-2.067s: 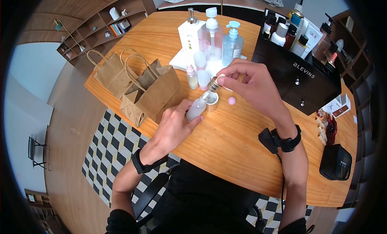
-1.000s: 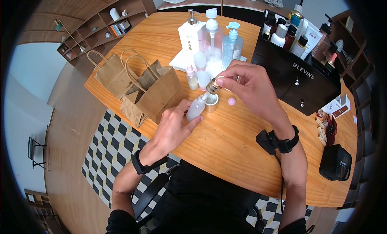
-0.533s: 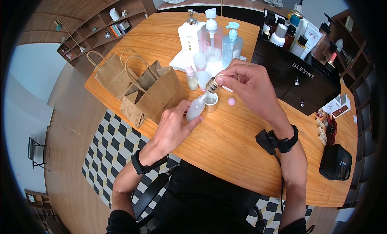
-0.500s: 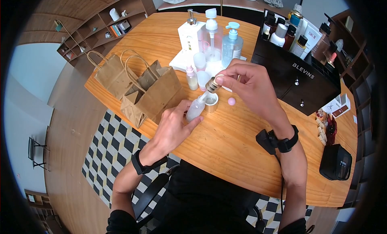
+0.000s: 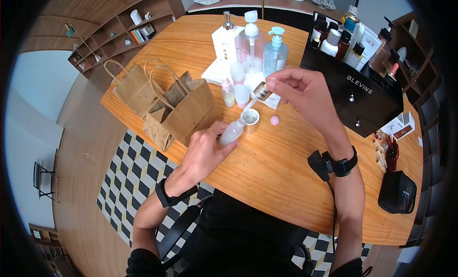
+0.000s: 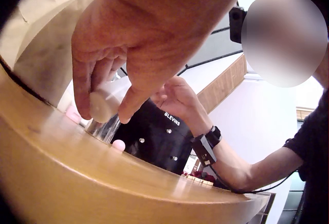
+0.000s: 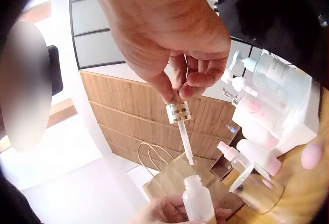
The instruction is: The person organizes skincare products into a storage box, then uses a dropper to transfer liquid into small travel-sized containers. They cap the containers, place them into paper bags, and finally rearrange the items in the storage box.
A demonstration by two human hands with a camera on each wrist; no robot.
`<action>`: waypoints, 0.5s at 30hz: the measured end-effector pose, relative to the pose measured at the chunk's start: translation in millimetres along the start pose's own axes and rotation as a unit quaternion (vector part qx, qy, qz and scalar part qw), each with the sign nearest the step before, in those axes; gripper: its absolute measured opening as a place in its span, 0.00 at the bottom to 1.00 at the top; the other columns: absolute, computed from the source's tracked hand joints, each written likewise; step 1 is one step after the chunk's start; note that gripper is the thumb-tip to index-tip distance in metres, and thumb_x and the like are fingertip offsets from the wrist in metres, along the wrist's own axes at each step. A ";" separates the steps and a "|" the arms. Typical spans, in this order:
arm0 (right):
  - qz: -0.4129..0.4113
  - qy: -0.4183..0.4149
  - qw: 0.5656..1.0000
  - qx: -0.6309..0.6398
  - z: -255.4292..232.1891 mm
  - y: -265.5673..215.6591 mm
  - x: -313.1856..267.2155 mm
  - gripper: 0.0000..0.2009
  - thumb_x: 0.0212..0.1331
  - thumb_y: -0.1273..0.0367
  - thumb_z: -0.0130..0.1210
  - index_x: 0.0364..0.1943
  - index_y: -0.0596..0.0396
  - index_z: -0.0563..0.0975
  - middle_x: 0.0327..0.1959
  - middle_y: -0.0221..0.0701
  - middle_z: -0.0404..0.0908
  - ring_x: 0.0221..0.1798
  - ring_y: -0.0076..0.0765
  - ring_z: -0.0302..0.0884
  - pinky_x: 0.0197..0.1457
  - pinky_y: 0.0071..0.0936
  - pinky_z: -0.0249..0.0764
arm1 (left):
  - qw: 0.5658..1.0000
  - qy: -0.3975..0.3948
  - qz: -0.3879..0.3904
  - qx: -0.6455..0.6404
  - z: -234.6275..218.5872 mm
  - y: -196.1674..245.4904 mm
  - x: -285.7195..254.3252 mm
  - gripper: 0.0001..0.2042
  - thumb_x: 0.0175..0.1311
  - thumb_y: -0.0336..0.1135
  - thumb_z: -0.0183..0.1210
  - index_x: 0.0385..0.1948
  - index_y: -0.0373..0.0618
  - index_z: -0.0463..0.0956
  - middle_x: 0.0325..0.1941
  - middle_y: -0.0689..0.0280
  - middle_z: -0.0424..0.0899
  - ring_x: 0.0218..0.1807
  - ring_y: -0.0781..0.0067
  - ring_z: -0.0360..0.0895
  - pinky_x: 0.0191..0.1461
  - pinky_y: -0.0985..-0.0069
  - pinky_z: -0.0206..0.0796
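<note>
The left hand gripped a frosted bottle above the counter, tilted, apparently so its open mouth faced the dropper; the cloudy wall left its fill unclear. The right hand pinched the dropper's top, tip just outside the bottle's mouth. Just beside the bottle stood an open cup, contents unclear; farther beyond, a pink-topped bottle held something creamy.

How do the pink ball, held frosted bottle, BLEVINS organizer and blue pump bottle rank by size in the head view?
Largest first:
BLEVINS organizer
Blue pump bottle
Held frosted bottle, partly hidden by left hand
Pink ball
</note>
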State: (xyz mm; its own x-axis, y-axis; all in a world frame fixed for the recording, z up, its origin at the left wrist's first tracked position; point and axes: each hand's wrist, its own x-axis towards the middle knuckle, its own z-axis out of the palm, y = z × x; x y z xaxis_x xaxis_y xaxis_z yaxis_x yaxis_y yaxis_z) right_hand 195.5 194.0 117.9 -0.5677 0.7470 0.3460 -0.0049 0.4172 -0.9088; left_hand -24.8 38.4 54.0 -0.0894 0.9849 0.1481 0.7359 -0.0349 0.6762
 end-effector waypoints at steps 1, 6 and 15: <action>-0.014 0.017 1.000 -0.002 -2.1 3.0 1.5 0.11 0.68 0.67 0.69 0.46 0.60 0.89 0.31 0.28 0.88 0.27 0.14 0.76 0.23 0.21 0.71 | 1.000 0.005 0.003 -0.004 0.9 -2.2 -1.0 0.22 0.65 0.34 0.75 0.55 0.33 0.80 0.49 0.48 0.92 0.52 0.58 0.91 0.54 0.65 0.82; 0.011 -0.012 0.997 -0.076 0.1 16.6 3.6 0.11 0.68 0.67 0.68 0.46 0.61 0.89 0.28 0.29 0.87 0.30 0.16 0.80 0.28 0.22 0.73 | 1.000 0.019 0.012 -0.012 1.1 -5.1 -4.7 0.22 0.65 0.34 0.75 0.55 0.33 0.80 0.49 0.49 0.92 0.52 0.59 0.91 0.52 0.66 0.82; 0.002 -0.079 0.984 -0.160 17.0 33.4 -1.7 0.11 0.68 0.66 0.66 0.44 0.62 0.88 0.29 0.36 0.88 0.25 0.29 0.83 0.36 0.31 0.79 | 1.000 0.002 -0.016 -0.018 -2.7 -1.8 -6.0 0.21 0.66 0.33 0.74 0.56 0.33 0.80 0.50 0.50 0.92 0.54 0.61 0.90 0.55 0.67 0.81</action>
State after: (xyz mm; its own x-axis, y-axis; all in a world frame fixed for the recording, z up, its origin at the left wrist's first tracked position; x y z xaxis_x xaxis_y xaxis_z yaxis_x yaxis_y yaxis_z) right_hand 182.3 197.9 83.1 -0.6877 0.6699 0.2800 0.2422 0.5752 -0.7813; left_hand -27.4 32.1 53.9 -0.1150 0.9849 0.1293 0.7083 -0.0099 0.7058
